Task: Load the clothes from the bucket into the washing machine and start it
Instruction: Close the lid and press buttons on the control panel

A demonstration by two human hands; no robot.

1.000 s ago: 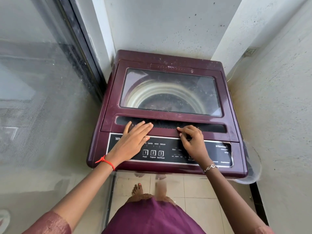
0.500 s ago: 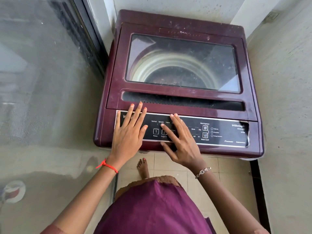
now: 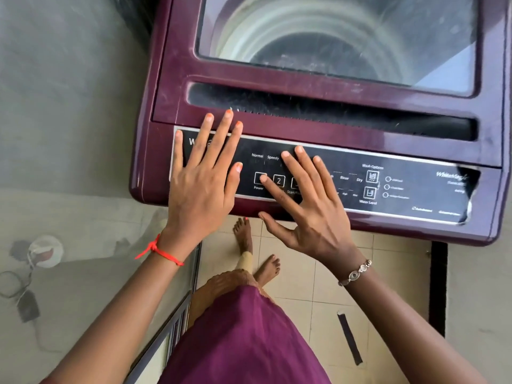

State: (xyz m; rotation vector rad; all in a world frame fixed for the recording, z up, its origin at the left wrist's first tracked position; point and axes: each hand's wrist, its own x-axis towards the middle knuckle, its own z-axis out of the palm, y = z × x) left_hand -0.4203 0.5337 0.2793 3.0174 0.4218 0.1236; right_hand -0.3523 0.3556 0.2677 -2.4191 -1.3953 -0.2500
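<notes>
A maroon top-loading washing machine (image 3: 166, 87) stands before me, its glass lid (image 3: 332, 37) closed over the drum. The black control panel (image 3: 415, 189) runs along its front edge. My left hand (image 3: 202, 187) lies flat with straight fingers on the panel's left end. My right hand (image 3: 310, 212) is spread over the panel, its index fingertip on the Power button (image 3: 257, 179). Buttons 2 and Start/Pause sit partly under its fingers. No bucket or clothes are in view.
A glass door (image 3: 69, 134) with a metal frame runs along my left. A rough grey wall (image 3: 482, 300) closes the right side. Beige floor tiles (image 3: 304, 286) lie below, with a dark strip (image 3: 349, 339) on them. My bare feet stand close to the machine.
Both hands came down from the lid's handle recess to the control panel. My right hand opened out and its index finger reached the Power button. My view dropped closer to the machine.
</notes>
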